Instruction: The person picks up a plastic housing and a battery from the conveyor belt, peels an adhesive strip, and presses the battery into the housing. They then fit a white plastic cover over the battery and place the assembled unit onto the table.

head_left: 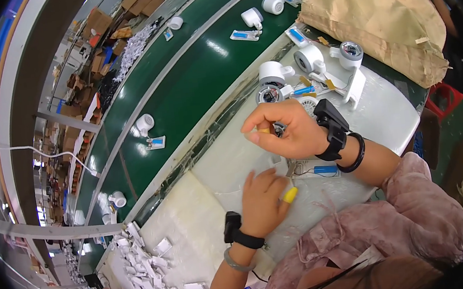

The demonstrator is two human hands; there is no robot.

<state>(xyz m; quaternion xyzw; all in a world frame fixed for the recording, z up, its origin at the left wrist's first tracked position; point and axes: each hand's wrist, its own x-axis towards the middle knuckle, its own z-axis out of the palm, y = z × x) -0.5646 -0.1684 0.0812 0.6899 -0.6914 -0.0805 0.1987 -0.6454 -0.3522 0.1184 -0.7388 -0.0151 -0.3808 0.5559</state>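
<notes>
the conveyor (182, 104) runs along the far left of your surface (185, 211). a sack (370, 17) lies at the far right; housings (306, 59) lie between it and your right hand (292, 129). parts (143, 269) lie heaped left of your left hand (263, 202).

White tabletop (393, 102) is carrying a cluster of white-and-grey round units (272, 73) toward its far right end. A pale flat piece (304, 171) with a blue cylinder (326, 170) is lying nearer the person. Small white parts (143, 266) are lying heaped at the left end. Green conveyor belt (181, 93) alongside is carrying white round heads (145, 123), spaced apart, with blue-and-white pieces (156, 143) lying beside them.
</notes>
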